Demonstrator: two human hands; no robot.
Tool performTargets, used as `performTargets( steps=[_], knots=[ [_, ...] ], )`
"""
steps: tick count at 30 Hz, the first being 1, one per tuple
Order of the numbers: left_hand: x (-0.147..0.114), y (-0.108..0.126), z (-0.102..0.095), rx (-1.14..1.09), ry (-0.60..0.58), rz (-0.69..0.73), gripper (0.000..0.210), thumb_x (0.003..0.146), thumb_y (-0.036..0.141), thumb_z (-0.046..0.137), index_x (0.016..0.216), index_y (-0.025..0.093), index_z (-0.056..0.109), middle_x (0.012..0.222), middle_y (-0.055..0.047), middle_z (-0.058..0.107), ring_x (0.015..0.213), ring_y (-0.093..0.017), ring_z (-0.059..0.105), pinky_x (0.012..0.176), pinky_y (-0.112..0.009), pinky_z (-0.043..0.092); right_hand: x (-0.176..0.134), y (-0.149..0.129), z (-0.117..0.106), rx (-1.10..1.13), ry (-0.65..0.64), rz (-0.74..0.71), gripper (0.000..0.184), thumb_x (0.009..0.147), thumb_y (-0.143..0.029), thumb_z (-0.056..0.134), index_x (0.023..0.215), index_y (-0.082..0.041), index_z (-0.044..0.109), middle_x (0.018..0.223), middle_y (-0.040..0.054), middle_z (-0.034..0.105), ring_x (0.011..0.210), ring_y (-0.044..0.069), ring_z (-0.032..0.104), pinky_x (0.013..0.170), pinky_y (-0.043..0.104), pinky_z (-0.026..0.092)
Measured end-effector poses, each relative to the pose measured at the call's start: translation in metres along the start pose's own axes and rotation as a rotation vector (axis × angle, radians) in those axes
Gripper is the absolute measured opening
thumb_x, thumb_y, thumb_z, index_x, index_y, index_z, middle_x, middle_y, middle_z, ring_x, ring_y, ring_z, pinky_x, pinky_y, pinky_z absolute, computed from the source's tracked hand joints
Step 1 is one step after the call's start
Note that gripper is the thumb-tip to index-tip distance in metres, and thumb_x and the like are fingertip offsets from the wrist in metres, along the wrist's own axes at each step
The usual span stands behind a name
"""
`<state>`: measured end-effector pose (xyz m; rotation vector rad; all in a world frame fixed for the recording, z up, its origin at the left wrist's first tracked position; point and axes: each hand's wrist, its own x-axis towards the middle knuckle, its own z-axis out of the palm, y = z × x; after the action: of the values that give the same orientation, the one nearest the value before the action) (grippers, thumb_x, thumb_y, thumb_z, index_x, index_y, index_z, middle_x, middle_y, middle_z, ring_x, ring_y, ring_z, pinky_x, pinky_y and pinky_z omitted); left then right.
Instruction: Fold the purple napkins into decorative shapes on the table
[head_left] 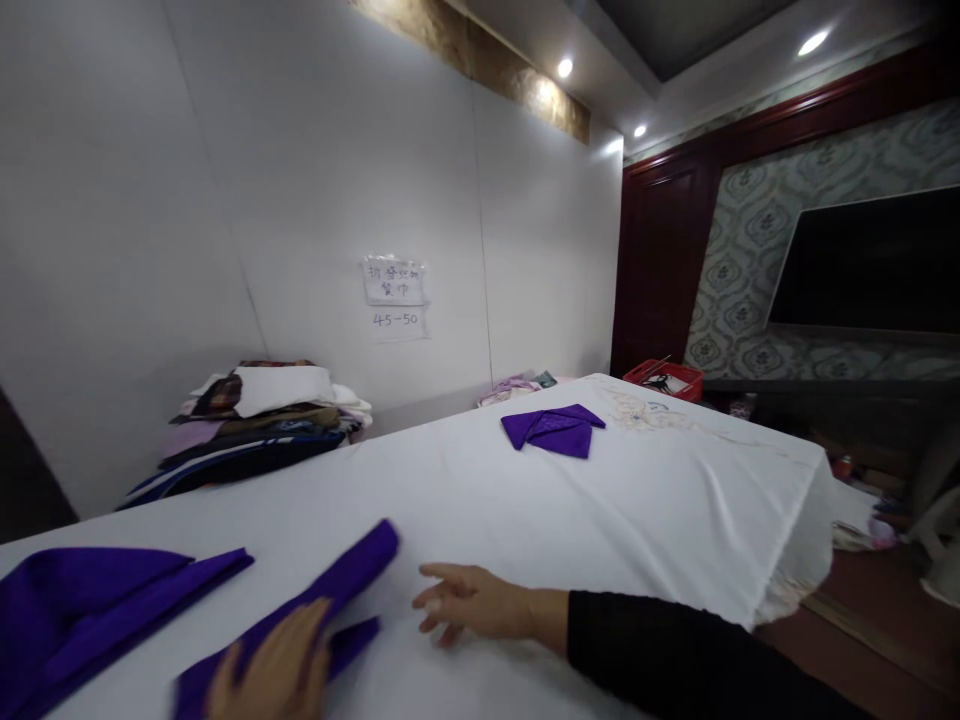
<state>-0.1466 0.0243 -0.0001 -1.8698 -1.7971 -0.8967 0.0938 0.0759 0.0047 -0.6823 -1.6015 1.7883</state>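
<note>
Near the bottom edge, my left hand (274, 665) lies over a purple cloth napkin (352, 570) folded into a long strip, with its fingers curled on the fabric. This hand is slightly smeared by motion and cut off by the frame. A narrow purple end sticks out from under the strip on its right side. My right hand (480, 603) hovers just right of the napkin, apart from it, fingers spread and nothing in them. At far left lies another purple cloth (90, 610), loosely folded to a point. Farther back rests a folded purple napkin (555, 430) with pointed corners.
A white tablecloth (450, 490) covers the table and hangs over its right edge. Stacked folded clothes (262, 425) stand against the wall behind. A red basket (667, 380) with items sits past the far corner. A handwritten sign (395, 295) hangs on the wall.
</note>
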Motion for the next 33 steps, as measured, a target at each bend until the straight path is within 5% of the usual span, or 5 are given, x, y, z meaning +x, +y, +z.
performTargets(
  steps=[5, 9, 18, 24, 33],
  knots=[
    [-0.024, 0.049, 0.016, -0.138, -0.146, 0.375, 0.032, 0.079, 0.021, 0.043, 0.105, 0.027, 0.060, 0.106, 0.000, 0.066, 0.097, -0.018, 0.059, 0.097, -0.041, 0.033, 0.004, 0.014, 0.039, 0.540, 0.154, 0.090, 0.052, 0.072, -0.051, 0.060, 0.112, -0.019, 0.050, 0.093, 0.0064, 0.061, 0.075, 0.016, 0.062, 0.063, 0.030, 0.051],
    [-0.032, 0.060, 0.004, -0.145, -0.152, 0.326, 0.037, 0.077, 0.013, 0.041, 0.107, 0.025, 0.059, 0.108, -0.001, 0.064, 0.100, -0.017, 0.057, 0.097, -0.040, 0.033, 0.000, 0.019, 0.047, 0.516, 0.328, 0.021, 0.063, 0.060, -0.026, 0.073, 0.117, -0.021, 0.044, 0.085, 0.0020, 0.061, 0.067, 0.015, 0.061, 0.056, 0.027, 0.049],
    [-0.039, 0.051, -0.005, 0.112, -0.157, -0.003, 0.043, 0.073, 0.011, 0.040, 0.114, 0.013, 0.053, 0.119, -0.010, 0.057, 0.113, -0.024, 0.047, 0.092, -0.040, 0.038, -0.007, 0.015, 0.056, 0.392, 0.357, -0.163, 0.064, 0.056, -0.024, 0.074, 0.114, -0.017, 0.046, 0.066, -0.0022, 0.059, 0.055, 0.013, 0.057, 0.050, 0.024, 0.045],
    [-0.041, 0.046, -0.009, -0.080, -0.112, 0.122, 0.037, 0.075, 0.012, 0.039, 0.107, 0.019, 0.057, 0.104, -0.004, 0.064, 0.100, -0.019, 0.056, 0.086, -0.032, 0.044, -0.019, 0.013, 0.048, 0.498, 0.219, -0.035, 0.047, 0.071, -0.041, 0.065, 0.109, -0.018, 0.050, 0.084, 0.0047, 0.064, 0.072, 0.017, 0.062, 0.057, 0.029, 0.049],
    [-0.049, 0.083, -0.030, -0.296, -0.298, 0.157, 0.030, 0.079, 0.030, 0.050, 0.107, 0.022, 0.057, 0.109, -0.005, 0.062, 0.104, -0.022, 0.053, 0.088, -0.040, 0.042, -0.021, 0.005, 0.026, 0.586, 0.411, -0.104, 0.031, 0.068, -0.027, 0.068, 0.095, -0.016, 0.061, 0.088, 0.0055, 0.068, 0.079, 0.020, 0.062, 0.072, 0.033, 0.049]
  ],
)
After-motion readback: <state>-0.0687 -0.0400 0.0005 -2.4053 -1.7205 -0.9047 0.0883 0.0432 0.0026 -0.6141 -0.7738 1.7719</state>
